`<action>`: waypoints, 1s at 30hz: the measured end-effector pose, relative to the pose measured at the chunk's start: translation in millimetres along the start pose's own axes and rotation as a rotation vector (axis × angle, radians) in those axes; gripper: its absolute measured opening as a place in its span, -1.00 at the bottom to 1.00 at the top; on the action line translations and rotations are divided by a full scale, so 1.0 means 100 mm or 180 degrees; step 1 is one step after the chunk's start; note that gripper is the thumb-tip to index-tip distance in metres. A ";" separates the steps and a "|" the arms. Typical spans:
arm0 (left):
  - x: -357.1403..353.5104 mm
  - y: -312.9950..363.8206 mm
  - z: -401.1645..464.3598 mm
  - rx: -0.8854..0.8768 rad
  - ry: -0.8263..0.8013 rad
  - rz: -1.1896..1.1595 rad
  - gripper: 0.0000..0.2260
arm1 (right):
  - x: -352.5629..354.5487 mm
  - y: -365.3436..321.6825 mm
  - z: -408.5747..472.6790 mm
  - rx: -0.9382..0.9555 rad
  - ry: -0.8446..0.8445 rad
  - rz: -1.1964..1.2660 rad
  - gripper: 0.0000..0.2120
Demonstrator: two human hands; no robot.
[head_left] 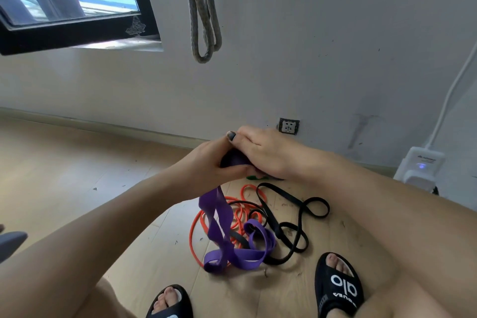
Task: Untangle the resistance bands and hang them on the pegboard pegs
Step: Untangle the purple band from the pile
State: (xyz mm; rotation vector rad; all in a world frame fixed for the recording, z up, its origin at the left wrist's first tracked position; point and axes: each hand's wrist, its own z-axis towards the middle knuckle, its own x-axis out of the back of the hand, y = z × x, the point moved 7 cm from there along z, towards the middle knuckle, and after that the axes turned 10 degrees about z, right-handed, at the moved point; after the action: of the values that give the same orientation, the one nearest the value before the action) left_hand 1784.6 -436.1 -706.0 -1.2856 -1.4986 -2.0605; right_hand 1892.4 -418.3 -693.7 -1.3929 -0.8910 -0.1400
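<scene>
Both hands meet above the wooden floor (64,175), near the wall (309,59). The left hand (206,160) has its fingers curled round the bunched top of the purple band (219,217), thumb raised; the right hand (265,155) lies over the same bunch from the other side, fingers wrapped down on it. From the hands the purple band hangs in a twisted ribbon to the floor, where its lower loops fold among the other bands. The orange band (196,222), a thin cord, lies in several coils under and beside the purple one, and the black band (299,214) runs in long loops to the right of them, crossing the orange coils and touching the purple folds. A small bit of green (254,177) shows just below the right hand; what it is cannot be told. The pile sits between the wall and the person's two feet in black slides (338,284), close to the right slide. A grey braided band (204,13) hangs on the wall above, doubled in loops; its support is out of view. There are no containers in view. Bare floor stretches wide to the left of the pile, toward the baseboard beneath the window (69,0). On the right, the wall socket (289,126) sits just beyond the hands and a white power unit (420,168) with its cable stands by the wall, narrowing the room there.
</scene>
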 end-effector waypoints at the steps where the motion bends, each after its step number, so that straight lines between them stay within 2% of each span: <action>1: -0.01 -0.01 0.00 0.0028 -0.0018 -0.0163 -0.82 | 0.03 0.02 0.03 0.0013 0.0059 0.0024 -0.65; 5: -0.01 -0.05 -0.02 0.0284 -0.0233 -0.1138 -0.73 | 0.20 -0.03 0.12 0.0247 0.0418 0.0057 -0.86; 9: 0.01 -0.11 -0.04 0.0467 -0.0441 -0.1668 -0.64 | 0.37 -0.10 0.03 0.0379 0.0504 0.0678 -0.87; 14: -0.09 -0.14 -0.05 0.0631 -0.0455 -0.1528 -0.53 | 0.55 -0.11 -0.01 0.0407 0.0799 0.1098 -0.85; 17: -0.16 -0.12 -0.05 0.0796 -0.0492 -0.1504 -0.47 | 0.70 -0.01 0.00 0.0391 0.1104 0.1191 -0.83; 20: -0.19 -0.10 -0.04 0.0799 -0.0528 -0.1493 -0.45 | 0.78 0.09 0.00 0.0373 0.1153 0.1149 -0.80; 22: -0.19 -0.11 -0.03 0.0815 -0.0483 -0.1550 -0.48 | 0.80 0.16 -0.01 0.0322 0.1086 0.0917 -0.79; 25: -0.13 -0.12 -0.01 0.0856 -0.0331 -0.1882 -0.67 | 0.81 0.25 -0.02 0.0236 0.0985 0.0498 -0.76; 28: -0.09 -0.08 -0.03 0.0706 -0.0558 -0.2228 -0.82 | 0.80 0.30 0.00 0.0220 0.0931 0.0375 -0.74; 30: -0.09 -0.07 -0.05 0.0661 -0.0658 -0.2332 -0.84 | 0.76 0.31 0.01 0.0220 0.0816 0.0309 -0.72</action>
State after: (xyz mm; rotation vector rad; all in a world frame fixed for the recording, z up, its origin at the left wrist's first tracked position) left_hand 1782.1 -440.0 -717.7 -0.9732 -2.4896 -2.1043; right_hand 1961.1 -379.7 -671.6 -1.3167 -0.6094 -0.2069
